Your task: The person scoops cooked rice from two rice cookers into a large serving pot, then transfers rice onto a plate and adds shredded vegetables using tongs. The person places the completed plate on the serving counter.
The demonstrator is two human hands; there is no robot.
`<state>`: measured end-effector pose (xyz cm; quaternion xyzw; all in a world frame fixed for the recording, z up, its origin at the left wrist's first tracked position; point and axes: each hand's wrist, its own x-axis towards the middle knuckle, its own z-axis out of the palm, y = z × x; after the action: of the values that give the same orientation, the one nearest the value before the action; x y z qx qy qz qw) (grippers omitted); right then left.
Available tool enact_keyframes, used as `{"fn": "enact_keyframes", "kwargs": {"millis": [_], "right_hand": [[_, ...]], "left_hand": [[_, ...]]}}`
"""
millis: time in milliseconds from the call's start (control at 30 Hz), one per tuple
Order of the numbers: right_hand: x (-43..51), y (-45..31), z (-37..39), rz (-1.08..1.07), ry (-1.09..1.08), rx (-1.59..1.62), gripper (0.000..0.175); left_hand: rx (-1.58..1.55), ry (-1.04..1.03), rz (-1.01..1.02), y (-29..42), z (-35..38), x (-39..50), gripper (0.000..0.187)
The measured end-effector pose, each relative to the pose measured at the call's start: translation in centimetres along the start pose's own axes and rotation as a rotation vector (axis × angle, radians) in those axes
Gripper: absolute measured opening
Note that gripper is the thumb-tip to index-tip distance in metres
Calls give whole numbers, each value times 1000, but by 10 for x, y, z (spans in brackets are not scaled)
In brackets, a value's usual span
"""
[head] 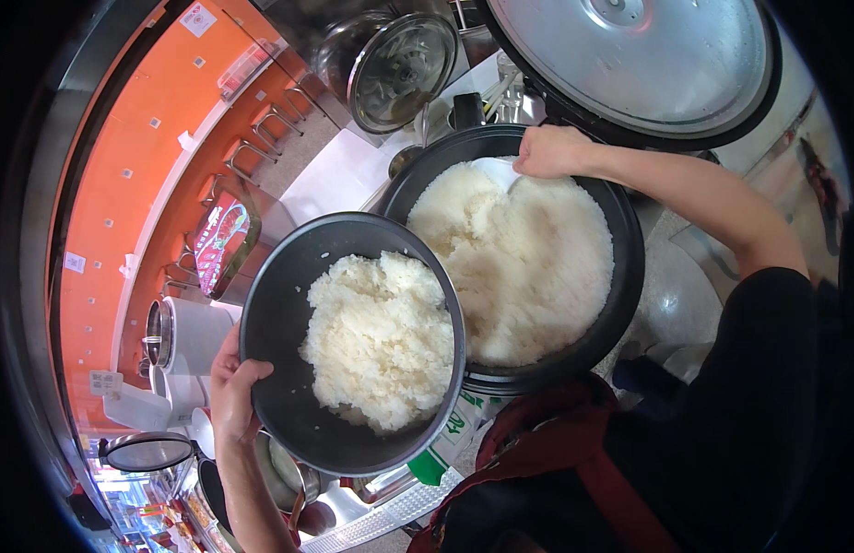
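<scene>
My left hand [241, 387] grips the rim of a dark metal pot [275, 297], thumb inside. The pot is tilted and holds a mound of cooked white rice [382, 339]. It overlaps the near left edge of a large black rice cooker [624, 276], which holds much more rice [537, 269]. My right hand [548, 152] is closed on a white rice paddle [497, 170] at the far rim of the cooker. The paddle's blade is partly sunk in the rice, and its handle is hidden by my fingers.
The cooker's hinged lid [648, 62] stands raised beyond my right forearm. A glass pot lid [402, 72] leans behind the white counter [330, 166]. Lower left are white containers [195, 335] and a metal pot [285, 470]. A green-and-white bag [458, 428] lies under the held pot. Stools [243, 159] line an orange wall.
</scene>
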<state>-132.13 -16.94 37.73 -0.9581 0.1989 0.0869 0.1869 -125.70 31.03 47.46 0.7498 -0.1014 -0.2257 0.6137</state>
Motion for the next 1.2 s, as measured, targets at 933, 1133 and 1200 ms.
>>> {"fn": "enact_keyframes", "kwargs": {"millis": [933, 1133, 1200], "right_hand": [[-110, 35, -33, 117, 29, 667, 33], [-179, -32, -142, -7, 10, 550, 31], [-185, -75, -150, -62, -35, 434, 31]], "left_hand": [[-13, -104, 41, 7, 0, -9, 65], [-84, -188, 75, 6, 3, -11, 59], [-32, -162, 78, 3, 5, -7, 56]]}}
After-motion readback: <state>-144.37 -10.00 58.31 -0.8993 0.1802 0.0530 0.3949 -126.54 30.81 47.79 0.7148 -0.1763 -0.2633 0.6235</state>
